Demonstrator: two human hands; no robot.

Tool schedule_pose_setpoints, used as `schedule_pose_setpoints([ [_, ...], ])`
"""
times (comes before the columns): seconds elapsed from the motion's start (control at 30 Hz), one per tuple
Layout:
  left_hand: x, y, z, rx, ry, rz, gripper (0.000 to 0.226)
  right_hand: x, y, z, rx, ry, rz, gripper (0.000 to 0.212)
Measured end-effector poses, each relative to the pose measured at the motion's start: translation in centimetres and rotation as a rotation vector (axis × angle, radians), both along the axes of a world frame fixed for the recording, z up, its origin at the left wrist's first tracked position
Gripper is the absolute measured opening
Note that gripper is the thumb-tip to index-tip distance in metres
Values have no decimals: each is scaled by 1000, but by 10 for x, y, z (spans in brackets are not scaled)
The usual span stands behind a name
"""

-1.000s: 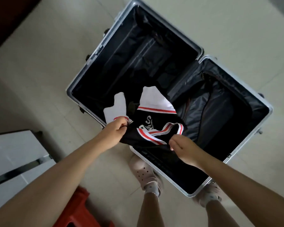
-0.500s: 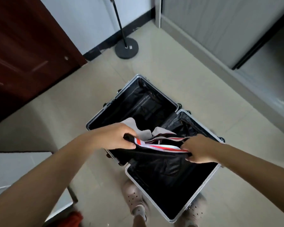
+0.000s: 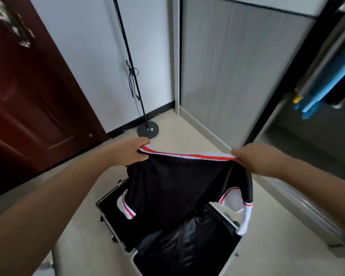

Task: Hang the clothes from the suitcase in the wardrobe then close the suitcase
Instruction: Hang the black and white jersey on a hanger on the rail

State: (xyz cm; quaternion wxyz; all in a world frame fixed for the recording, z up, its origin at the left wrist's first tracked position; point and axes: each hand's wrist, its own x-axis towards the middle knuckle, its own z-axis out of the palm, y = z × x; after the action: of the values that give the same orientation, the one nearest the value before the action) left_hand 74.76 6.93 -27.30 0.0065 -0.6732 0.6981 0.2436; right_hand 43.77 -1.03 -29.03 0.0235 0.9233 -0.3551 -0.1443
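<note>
A black garment (image 3: 173,188) with white and red striped trim hangs spread out above the open silver-framed suitcase (image 3: 116,240) on the floor. My left hand (image 3: 127,152) grips the left end of its striped band and my right hand (image 3: 255,158) grips the right end, stretching the band taut between them. Its white-cuffed sleeves dangle over the suitcase's black-lined interior. The wardrobe (image 3: 315,124) stands open at the right, with blue clothing (image 3: 327,84) hanging inside.
A dark red door (image 3: 28,100) fills the left. A black stand with a round base (image 3: 147,130) rises in the corner by the white wall. The wardrobe's grey sliding panel (image 3: 233,72) is ahead, its floor track running along the right.
Both hands have lifted the garment up out of the suitcase and pulled it wider apart. My head has tilted up, bringing the wall, stand and wardrobe into view.
</note>
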Motion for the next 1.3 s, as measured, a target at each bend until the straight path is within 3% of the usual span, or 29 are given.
schedule_pose_setpoints([
  [0.1,-25,0,42,109,-201,-94,33,-18,16,47,-82,41,-58,24],
  [0.2,-50,4,81,101,-329,-174,29,-44,44,96,-125,85,-148,2],
  [0.33,-89,19,134,-110,-417,-256,33,-86,92,161,-237,96,-290,19],
  [0.47,-127,31,185,-371,-449,-271,24,-124,145,220,-357,11,-424,20],
  [0.53,-144,31,206,-511,-383,-245,16,-143,167,246,-416,-134,-509,7],
  [0.6,-163,32,224,-617,-320,-219,17,-164,186,264,-487,-317,-535,10],
  [0.7,-193,38,247,-721,-279,-199,23,-190,213,284,-534,-415,-555,15],
  [0.8,-223,37,263,-796,-430,-231,22,-212,234,295,-602,-457,-617,21],
  [0.87,-245,31,270,-772,-473,-214,26,-230,243,306,-662,-424,-792,9],
  [1.03,-335,8,297,-761,-237,-210,34,-298,243,332,-671,-228,-1034,10],
  [1.17,-410,-16,329,-728,-96,-238,32,-375,229,348,-648,-224,-1128,27],
  [1.3,-470,-27,343,-620,99,-239,27,-452,209,350,-576,-359,-1130,30],
])
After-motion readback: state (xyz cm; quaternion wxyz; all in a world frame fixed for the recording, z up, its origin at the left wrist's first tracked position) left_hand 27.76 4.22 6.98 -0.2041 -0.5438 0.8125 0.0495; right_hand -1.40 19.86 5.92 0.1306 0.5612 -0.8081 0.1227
